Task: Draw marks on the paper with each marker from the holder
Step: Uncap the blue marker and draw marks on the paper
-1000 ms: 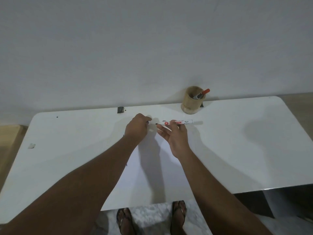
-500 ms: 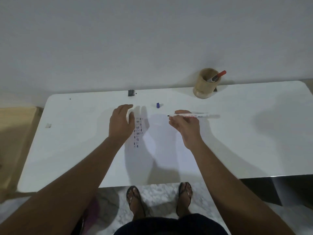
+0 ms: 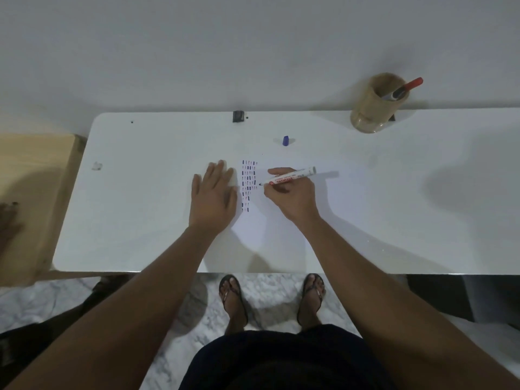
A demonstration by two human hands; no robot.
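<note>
A white sheet of paper (image 3: 281,220) lies on the white table (image 3: 140,220), bearing several rows of short blue and red marks (image 3: 249,185). My right hand (image 3: 292,197) grips an uncapped white marker (image 3: 289,177) with its tip down by the right side of the marks. My left hand (image 3: 213,195) rests flat, fingers spread, on the paper's left edge. A blue cap (image 3: 286,141) stands on the table beyond the paper. The round wooden holder (image 3: 371,108) at the back right holds a red-capped marker (image 3: 405,90).
A small dark object (image 3: 238,116) sits at the table's back edge against the wall. A small pale scrap (image 3: 97,166) lies at the left. A wooden surface (image 3: 31,192) adjoins the table's left side. My sandalled feet (image 3: 233,296) stand under the front edge.
The view has tilted down. My left hand let the blue cap go onto the table and laid flat on the paper. My right hand brought the uncapped marker's tip down to the marks.
</note>
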